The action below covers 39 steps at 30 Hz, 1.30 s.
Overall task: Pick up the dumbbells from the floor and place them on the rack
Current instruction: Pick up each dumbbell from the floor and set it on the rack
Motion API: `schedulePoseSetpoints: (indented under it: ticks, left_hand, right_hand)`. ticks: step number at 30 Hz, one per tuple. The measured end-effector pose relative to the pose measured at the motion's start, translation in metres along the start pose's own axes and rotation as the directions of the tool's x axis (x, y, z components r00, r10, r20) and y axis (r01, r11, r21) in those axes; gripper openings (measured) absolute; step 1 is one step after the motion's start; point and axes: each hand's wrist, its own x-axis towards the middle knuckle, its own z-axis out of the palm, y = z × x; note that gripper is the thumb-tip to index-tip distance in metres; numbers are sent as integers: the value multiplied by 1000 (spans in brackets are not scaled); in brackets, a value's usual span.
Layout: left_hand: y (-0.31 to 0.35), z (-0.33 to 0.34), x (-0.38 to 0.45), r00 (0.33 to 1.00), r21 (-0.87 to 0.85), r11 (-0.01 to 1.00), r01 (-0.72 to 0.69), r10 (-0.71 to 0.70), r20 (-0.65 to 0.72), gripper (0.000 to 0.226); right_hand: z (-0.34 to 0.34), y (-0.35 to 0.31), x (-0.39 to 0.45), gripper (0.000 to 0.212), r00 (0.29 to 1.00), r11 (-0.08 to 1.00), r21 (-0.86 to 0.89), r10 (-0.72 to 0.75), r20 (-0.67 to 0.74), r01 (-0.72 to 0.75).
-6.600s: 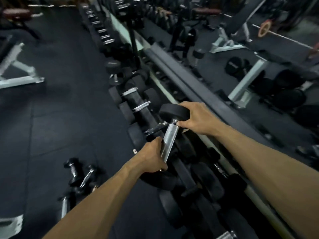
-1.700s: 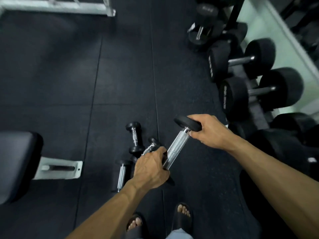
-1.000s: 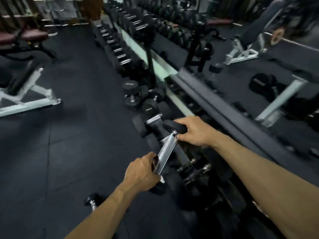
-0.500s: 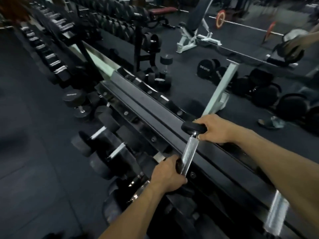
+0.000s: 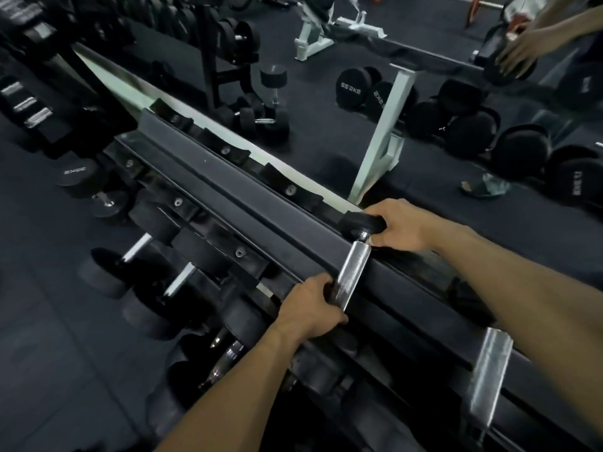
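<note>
A small dumbbell [image 5: 354, 272] with a chrome knurled handle and black round heads lies across the top tier of the black rack [image 5: 228, 187]. My left hand [image 5: 310, 308] is closed around its near end, hiding the near head. My right hand [image 5: 399, 228] grips the far head at the rack's back rail. I cannot tell whether the dumbbell rests on the rails or hangs just above them. Another chrome handle [image 5: 487, 370] sits on the same tier to the right.
Larger black dumbbells [image 5: 153, 275] fill the lower tier at left and below my arms. A mirror behind the rack reflects a white bench frame [image 5: 381, 138], heavy dumbbells [image 5: 352, 88] on the floor and a person's hands. Dark rubber floor lies at left.
The view has swung from the floor to the rack's top tier. Both hands have carried the dumbbell up and forward over the top rails, and it now sits lower across them.
</note>
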Motion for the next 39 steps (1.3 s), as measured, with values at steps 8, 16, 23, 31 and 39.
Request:
schedulePoseSetpoints:
  ticks: [8,16,23,31,39]
  left_hand:
    - [-3,-9,-6,999,-10,999,-39,39,27,43]
    - [-34,-35,-29,993,15,996,-88,89,-83,44]
    - [-111,-73,-89,972,106,992,62,-36,-231,44]
    - [-224,-93,-197,864,-5,959,284,-258,-432,44]
    - [-355,-68,-331,710,-187,851,491,-516,-480,44]
  right_hand:
    - [0,-9,1,19,999,997,-72,38,11,-37]
    - [-4,-60,3,75,1000,987,-161,15,-1,-15]
    - [44,-174,32,76,967,891,-375,-238,91,255]
    - [166,-320,36,72,848,788,-322,-451,280,525]
    - [321,-446,-3,69,686,669,-256,-522,507,698]
